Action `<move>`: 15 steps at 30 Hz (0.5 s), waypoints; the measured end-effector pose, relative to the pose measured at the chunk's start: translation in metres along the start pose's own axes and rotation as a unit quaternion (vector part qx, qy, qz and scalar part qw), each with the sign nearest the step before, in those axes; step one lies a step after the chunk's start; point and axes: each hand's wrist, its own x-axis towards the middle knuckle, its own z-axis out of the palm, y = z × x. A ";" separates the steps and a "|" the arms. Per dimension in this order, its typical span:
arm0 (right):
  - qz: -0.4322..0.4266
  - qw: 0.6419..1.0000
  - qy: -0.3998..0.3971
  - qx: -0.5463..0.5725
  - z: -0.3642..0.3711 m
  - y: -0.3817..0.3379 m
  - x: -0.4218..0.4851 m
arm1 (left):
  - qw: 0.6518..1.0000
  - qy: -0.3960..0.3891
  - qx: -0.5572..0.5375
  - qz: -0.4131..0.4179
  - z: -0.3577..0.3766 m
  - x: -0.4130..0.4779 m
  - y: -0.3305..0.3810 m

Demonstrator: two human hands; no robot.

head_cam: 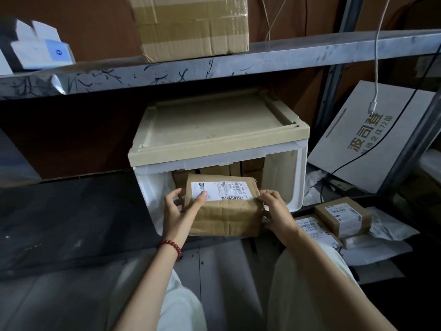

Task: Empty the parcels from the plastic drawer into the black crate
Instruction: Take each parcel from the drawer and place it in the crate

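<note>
- Dim metal shelving (214, 65) fills the view. A taped cardboard box (191, 27) stands on its scratched upper shelf, above the drawer.
- On the lower shelf stands the plastic drawer (286, 177), white with a beige top (214, 125). Its front is open toward the person.
- At the back of the drawer, more brown parcels (250, 167) stand packed side by side (how many I cannot tell).
- One brown parcel (226, 216), white shipping label upward, sits in the drawer's mouth, partly out over its front edge.
- The left hand (181, 209) grips the parcel's left end, thumb lying on the label and fingers curled round the side. A red bead bracelet (170, 247) is on that wrist.
- The right hand (276, 211) grips the right end, fingers curled over the top edge.
- Right of the drawer, near the shelf's front edge, two small labelled parcels (343, 217) lie among white plastic bags (386, 230).
- Behind them a white printed board (372, 134) leans against the upright, with a white cable (375, 68) hanging in front of it.
</note>
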 end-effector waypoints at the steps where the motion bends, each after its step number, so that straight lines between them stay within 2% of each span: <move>1: -0.010 1.000 -0.012 -0.021 -0.003 0.000 -0.002 | 1.000 -0.003 -0.006 -0.008 -0.003 0.000 -0.002; 5: -0.039 0.995 -0.053 -0.073 -0.011 0.002 -0.013 | 0.998 -0.042 -0.017 -0.035 -0.014 0.000 -0.007; 9: -0.050 0.988 -0.070 -0.125 -0.012 0.012 -0.022 | 0.998 -0.057 -0.034 -0.009 -0.015 -0.013 -0.015; 15: 0.029 0.996 -0.073 -0.033 -0.008 0.008 -0.023 | 0.998 -0.019 -0.035 0.038 -0.022 -0.024 -0.021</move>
